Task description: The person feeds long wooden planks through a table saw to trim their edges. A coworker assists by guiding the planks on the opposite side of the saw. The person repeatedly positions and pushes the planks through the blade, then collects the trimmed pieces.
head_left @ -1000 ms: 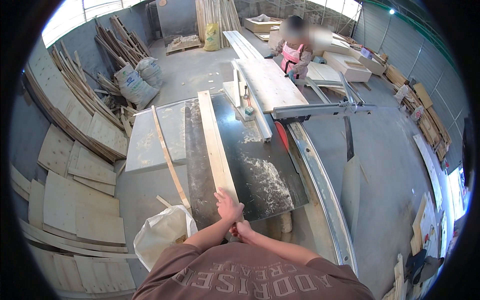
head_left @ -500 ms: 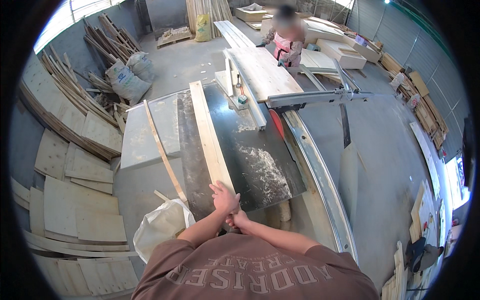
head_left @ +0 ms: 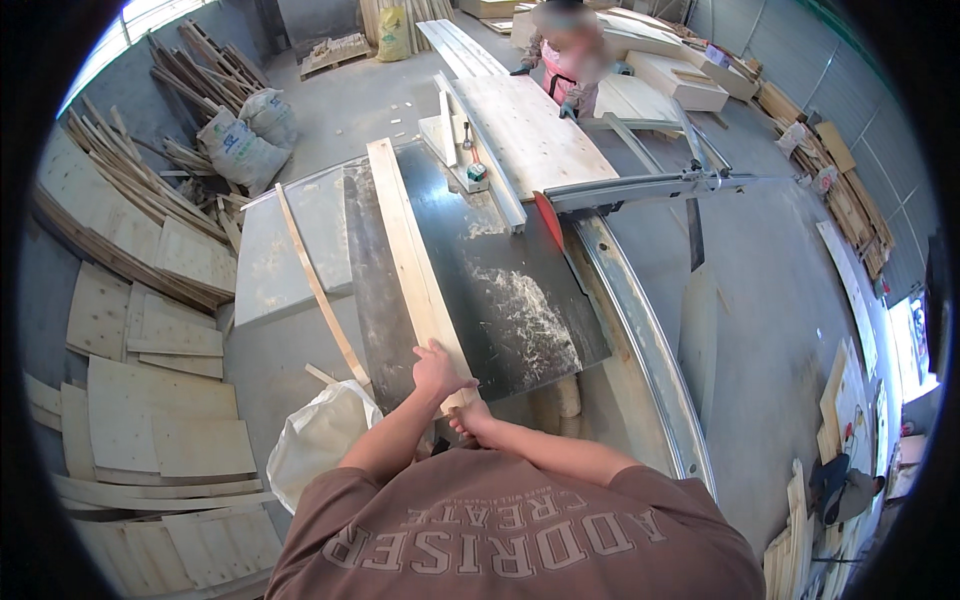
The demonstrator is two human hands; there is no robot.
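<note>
Gripped plank (head_left: 408, 247) at lower centre in fingers of left hand (head_left: 440, 374) and right hand (head_left: 474, 420); had not yet cleared black tabletop (head_left: 460, 240).

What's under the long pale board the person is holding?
The dark tabletop shows along both sides of the long board, with sawdust scattered to its right. The strip directly beneath the board is covered, so anything there can't be seen.
</note>
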